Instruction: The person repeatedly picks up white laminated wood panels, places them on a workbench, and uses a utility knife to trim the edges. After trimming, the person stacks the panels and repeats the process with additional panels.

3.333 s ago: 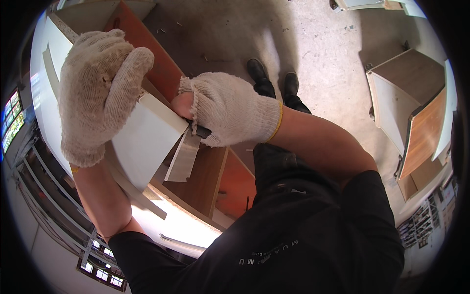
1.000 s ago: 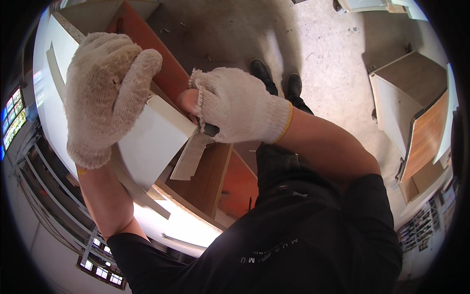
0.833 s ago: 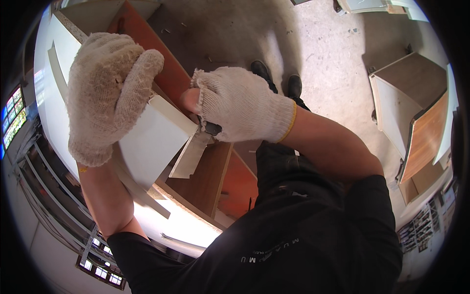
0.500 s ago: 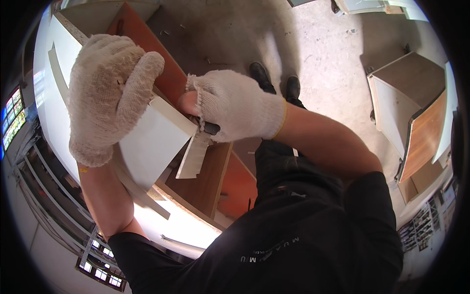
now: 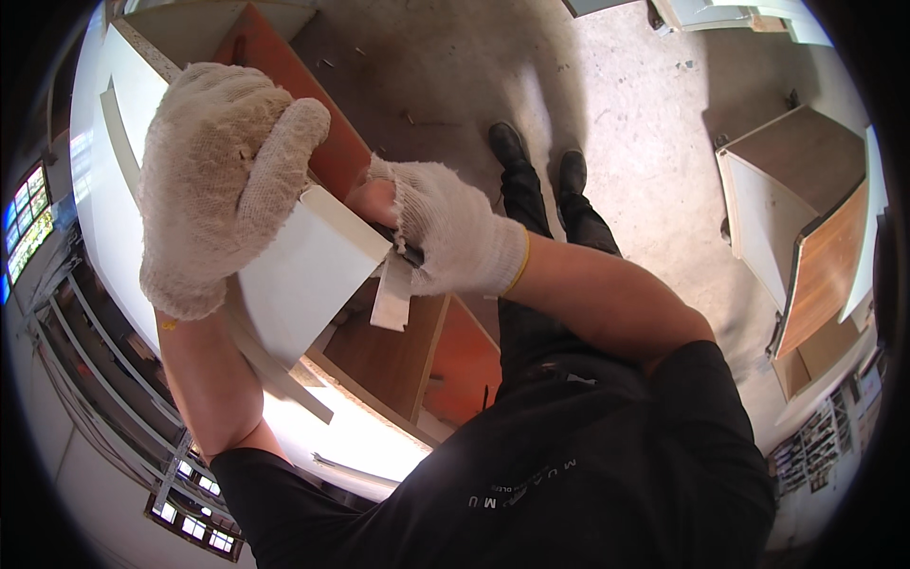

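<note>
A white panel (image 5: 308,270) stands tilted on the left, with a pale narrow edge toward the right. My left hand (image 5: 223,185), in a worn knitted glove, is closed over its upper part, thumb folded across; the fingertips are hidden. At the panel's right corner my right hand (image 5: 445,228) is closed on a small dark-handled tool (image 5: 408,251), mostly hidden by the glove. Its glove leaves a finger or thumb tip bare, against the panel edge. A short pale strip (image 5: 391,299) hangs just below this hand; I cannot tell whether it joins the tool or the panel.
Brown and orange-red cabinet boards (image 5: 384,356) lie beneath the panel. A loose narrow strip (image 5: 289,394) slants below my left forearm. Another open cabinet (image 5: 806,190) stands on the concrete floor (image 5: 645,123) at right. Metal racking (image 5: 104,370) is at far left.
My right hand has moved slightly down along the panel's corner, and the pale strip shows shorter and more upright. My left hand keeps its hold, shifted slightly right in the picture.
</note>
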Demonstrator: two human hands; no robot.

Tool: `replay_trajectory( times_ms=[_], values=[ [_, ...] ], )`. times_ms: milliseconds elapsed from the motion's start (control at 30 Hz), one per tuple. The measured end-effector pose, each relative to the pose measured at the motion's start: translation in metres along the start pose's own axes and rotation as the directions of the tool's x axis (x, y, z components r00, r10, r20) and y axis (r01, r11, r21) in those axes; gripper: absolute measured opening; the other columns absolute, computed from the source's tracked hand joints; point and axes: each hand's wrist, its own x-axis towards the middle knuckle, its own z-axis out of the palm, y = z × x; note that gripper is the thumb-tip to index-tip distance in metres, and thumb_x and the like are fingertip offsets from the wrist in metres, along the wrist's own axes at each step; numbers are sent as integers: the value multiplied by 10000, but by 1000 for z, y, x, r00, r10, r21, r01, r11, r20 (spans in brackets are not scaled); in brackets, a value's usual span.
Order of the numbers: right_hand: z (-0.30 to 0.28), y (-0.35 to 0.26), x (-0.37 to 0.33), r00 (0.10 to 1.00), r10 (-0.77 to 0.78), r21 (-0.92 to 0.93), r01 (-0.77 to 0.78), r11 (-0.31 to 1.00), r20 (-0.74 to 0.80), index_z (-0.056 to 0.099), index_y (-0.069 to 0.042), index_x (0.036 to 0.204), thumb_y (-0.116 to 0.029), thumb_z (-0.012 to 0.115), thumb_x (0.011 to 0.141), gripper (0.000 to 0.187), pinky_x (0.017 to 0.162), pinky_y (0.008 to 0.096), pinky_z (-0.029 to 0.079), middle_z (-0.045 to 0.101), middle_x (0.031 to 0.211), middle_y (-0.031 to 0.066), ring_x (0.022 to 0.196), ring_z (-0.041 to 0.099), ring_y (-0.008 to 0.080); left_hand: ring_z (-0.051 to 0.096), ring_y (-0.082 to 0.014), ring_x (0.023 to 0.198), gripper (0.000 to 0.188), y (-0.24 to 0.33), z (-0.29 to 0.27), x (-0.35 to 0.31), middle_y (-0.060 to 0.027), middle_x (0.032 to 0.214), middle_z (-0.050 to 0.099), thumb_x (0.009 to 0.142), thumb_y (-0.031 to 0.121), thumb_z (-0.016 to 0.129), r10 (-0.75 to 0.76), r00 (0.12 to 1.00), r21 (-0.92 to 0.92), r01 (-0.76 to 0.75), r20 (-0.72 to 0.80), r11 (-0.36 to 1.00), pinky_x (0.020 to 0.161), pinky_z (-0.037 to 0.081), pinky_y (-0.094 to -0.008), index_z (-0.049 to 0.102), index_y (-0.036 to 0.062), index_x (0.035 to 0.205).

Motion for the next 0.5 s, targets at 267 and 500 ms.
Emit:
replay_trajectory(
  times_ms=[267,500],
  values=[
    [-20,0,8,985,-127,-289,157,944,120,645,-84,1015,-177,857,661,423,754,458,513,664,970,121,866,641,375,609,-330,698,193,4,-2,3,-117,693,645,896,145,720,33,999,34,-33,3,999,764,475,-442,708,37,737],
    [-27,-14,8,986,-25,-379,86,921,163,635,-99,1006,-146,841,630,431,727,458,518,622,944,113,846,631,368,599,-321,673,209,9,-2,4,-117,673,631,902,139,719,-26,1000,-10,26,16,1000,754,471,-441,699,33,723]
  ],
)
